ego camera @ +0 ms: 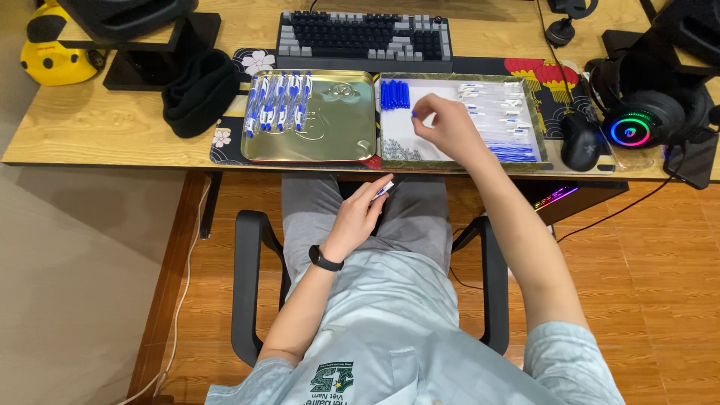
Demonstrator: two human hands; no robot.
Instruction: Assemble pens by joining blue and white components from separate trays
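2 hands at work, each in a pinch. Left hand (358, 217) low over lap, grip closed on white pen barrel (381, 190), ready for fitting. Right hand (448, 127) above white tray (390, 124), grip pinching small blue cap (414, 114). Gold tray (345, 135) on counter (97, 127) with finished pens (279, 101) in row.

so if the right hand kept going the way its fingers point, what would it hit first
Probably the row of blue caps at the far left of the white tray. The right hand pinches a small blue piece and points up-left toward them, though its height above the tray is unclear.
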